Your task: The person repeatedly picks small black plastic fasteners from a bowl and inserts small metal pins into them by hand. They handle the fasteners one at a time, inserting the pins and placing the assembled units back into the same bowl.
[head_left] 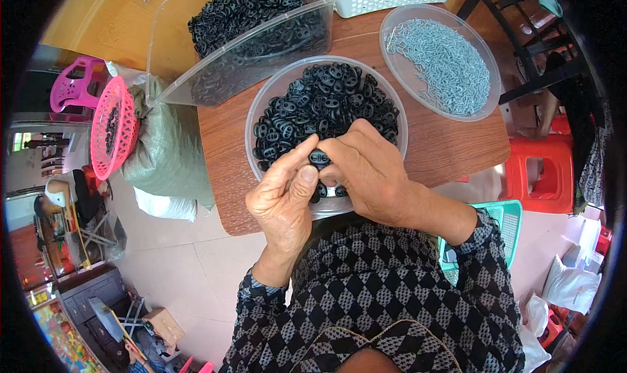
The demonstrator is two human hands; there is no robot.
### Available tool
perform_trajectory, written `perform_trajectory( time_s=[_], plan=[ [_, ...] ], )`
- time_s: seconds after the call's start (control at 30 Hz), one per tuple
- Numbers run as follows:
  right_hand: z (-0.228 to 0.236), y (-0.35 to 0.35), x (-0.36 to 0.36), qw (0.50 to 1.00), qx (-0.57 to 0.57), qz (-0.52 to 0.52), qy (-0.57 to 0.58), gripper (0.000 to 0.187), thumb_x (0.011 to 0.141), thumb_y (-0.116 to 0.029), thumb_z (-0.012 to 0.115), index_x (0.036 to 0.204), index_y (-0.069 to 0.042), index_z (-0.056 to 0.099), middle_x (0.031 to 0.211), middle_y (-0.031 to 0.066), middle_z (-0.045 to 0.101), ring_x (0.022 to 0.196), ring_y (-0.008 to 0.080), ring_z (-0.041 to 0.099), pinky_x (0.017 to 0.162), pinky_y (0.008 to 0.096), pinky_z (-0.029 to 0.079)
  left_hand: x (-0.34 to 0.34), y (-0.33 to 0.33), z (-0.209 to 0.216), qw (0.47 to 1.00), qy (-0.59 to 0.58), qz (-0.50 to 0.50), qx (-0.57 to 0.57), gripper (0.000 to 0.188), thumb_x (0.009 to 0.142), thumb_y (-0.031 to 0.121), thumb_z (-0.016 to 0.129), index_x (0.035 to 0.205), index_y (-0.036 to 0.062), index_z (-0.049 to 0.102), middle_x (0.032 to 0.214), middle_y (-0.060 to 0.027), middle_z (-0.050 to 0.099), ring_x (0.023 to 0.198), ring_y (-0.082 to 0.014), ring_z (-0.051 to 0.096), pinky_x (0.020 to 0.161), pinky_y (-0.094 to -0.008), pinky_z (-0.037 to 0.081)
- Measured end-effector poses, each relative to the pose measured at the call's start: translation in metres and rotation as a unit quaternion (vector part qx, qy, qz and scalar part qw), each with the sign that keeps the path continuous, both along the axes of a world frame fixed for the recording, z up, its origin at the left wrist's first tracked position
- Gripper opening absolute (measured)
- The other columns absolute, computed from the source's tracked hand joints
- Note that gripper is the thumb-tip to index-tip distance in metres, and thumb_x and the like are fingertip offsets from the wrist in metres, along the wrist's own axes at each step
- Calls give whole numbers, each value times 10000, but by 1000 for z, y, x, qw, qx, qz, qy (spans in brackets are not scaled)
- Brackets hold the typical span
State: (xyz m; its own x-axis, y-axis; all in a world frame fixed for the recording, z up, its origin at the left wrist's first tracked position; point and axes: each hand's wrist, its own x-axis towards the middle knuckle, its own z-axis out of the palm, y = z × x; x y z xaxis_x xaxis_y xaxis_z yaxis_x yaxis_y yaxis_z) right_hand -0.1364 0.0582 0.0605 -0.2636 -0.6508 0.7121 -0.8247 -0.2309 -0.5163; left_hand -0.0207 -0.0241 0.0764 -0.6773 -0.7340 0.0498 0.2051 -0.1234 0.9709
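Observation:
Between the fingertips of both hands is a small black oval plastic piece (pixel 319 157) with openings in its face. My left hand (pixel 282 202) pinches it from the left with thumb and forefinger. From the right, my right hand (pixel 371 172) grips the same piece with closed fingers. Both hands are over the near part of a clear round tub (pixel 250 126), which is heaped with similar black pieces (pixel 320 99). Whether a smaller part is also between the fingers cannot be seen.
A round clear tray (pixel 386 30) of small silvery metal pins (pixel 450 66) sits on the wooden table (pixel 230 203) at the right. Behind is a large clear bin (pixel 241 53) of black pieces, beside a white basket (pixel 392 0). A red stool (pixel 545 174) stands right.

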Motion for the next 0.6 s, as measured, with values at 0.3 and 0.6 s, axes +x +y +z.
perform_trajectory(
  time_s=[0.3,0.6],
  plan=[
    [-1,-2,6,999,-32,-1,-4,371,590,10,663,926,82,522,738,124,442,626,262,440,519,340,377,0,5,-21,982,14,66,-179,327,854,137,638,1082,-91,589,940,-100,626,790,-99,554,736,-224,487],
    [-4,0,15,999,-41,-16,-12,283,593,14,629,847,70,516,682,115,414,592,254,423,502,351,353,-3,17,-14,983,17,78,-163,197,884,69,587,1019,-73,610,911,-78,615,760,-92,543,712,-217,472]
  ],
)
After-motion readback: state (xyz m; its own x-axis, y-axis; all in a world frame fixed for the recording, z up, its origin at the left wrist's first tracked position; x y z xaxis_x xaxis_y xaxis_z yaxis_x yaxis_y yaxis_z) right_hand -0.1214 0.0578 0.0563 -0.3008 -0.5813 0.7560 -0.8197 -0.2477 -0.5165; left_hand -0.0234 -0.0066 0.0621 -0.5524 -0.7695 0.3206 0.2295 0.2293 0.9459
